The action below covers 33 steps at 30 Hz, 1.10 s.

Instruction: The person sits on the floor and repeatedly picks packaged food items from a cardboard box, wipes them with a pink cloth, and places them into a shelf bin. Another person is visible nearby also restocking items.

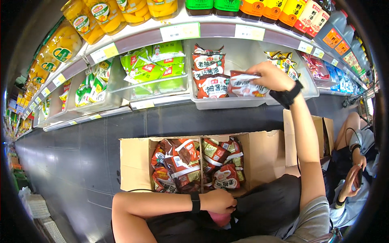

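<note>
My right hand [272, 76] grips a soy sauce pouch [244, 84] with a red and white print, over the clear plastic bin [218, 104] on the low shelf. Left of it in the bin, similar soy sauce pouches [212, 86] form an overlapping row. My left hand [219, 200] rests near my lap with its fingers curled, beside a pink object [221, 218]; whether it holds anything is hidden. Just beyond it, an opened cardboard box [133, 164] on the floor holds many red-brown soy sauce pouches [185, 164] in two sections split by a divider.
Left bins hold green vinegar pouches [152, 65] and green-white pouches [94, 85]. Yellow pouches [284, 65] lie in a bin to the right. Fruit jars [103, 15] and bottles [252, 9] stand above. At right are another cardboard box [316, 130] and a seated person [349, 170].
</note>
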Motion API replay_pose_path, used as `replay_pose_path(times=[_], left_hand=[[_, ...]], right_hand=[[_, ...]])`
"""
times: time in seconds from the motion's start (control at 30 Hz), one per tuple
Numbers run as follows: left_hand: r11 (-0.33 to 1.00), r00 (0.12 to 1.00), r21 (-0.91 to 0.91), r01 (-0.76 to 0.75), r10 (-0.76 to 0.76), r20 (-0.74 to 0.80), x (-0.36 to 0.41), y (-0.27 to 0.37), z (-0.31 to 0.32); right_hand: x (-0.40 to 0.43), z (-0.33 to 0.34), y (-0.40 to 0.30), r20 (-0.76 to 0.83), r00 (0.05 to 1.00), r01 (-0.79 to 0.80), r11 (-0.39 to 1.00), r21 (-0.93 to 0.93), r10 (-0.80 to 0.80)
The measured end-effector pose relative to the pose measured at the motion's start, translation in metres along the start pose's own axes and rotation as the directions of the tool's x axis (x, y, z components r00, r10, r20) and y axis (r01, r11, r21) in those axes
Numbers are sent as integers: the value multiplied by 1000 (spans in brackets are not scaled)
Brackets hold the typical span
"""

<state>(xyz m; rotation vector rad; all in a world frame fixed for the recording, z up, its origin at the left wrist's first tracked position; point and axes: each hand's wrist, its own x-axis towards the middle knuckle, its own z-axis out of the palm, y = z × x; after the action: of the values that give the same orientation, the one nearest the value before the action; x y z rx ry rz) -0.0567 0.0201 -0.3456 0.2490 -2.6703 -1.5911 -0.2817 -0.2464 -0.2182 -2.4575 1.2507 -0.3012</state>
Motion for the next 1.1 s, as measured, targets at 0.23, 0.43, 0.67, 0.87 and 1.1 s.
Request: replay_pose_path(times=[0.23, 0.43, 0.67, 0.87, 1.1], left_hand=[[999, 999, -12, 37, -37, -9, -5, -3, 0], [1000, 1000, -21, 6, -7, -31, -2, -4, -5], [1000, 1000, -26, 6, -6, -26, -5, -7, -5], [998, 998, -21, 59, -60, -30, -6, -7, -7], [991, 989, 83, 106, -96, -112, -6, -5, -35]], right_hand=[[58, 70, 20, 430, 887, -328, 885, 329, 169], [101, 109, 3, 423, 894, -17, 952, -305, 151], [85, 75, 10, 352, 935, -86, 987, 137, 32], [90, 48, 39, 87, 980, -182, 983, 7, 181], [115, 106, 32, 123, 953, -227, 920, -320, 278]])
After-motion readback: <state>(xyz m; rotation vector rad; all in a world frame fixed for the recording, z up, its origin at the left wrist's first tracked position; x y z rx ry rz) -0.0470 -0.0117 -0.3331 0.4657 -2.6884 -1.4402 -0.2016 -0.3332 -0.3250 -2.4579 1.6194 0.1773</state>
